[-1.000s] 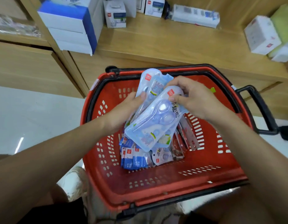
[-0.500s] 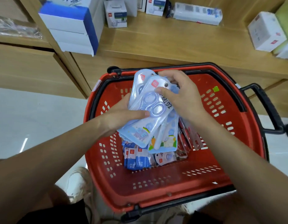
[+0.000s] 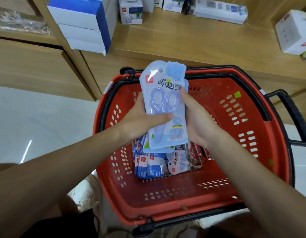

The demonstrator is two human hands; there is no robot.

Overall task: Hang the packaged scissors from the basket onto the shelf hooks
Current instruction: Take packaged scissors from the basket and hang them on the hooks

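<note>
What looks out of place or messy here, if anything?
Nothing looks damaged or spilled. The stack of scissors packs in the left hand and right hand is uneven, rear packs jutting out upper right. Loose packs in the red basket lie jumbled.

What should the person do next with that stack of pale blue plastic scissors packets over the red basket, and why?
Probably lift the stack of pale blue scissors packets clear of the red plastic basket and up toward the wooden shelf. The left hand and right hand both grip it upright, hang hole on top, and no hooks are in view yet.
</note>
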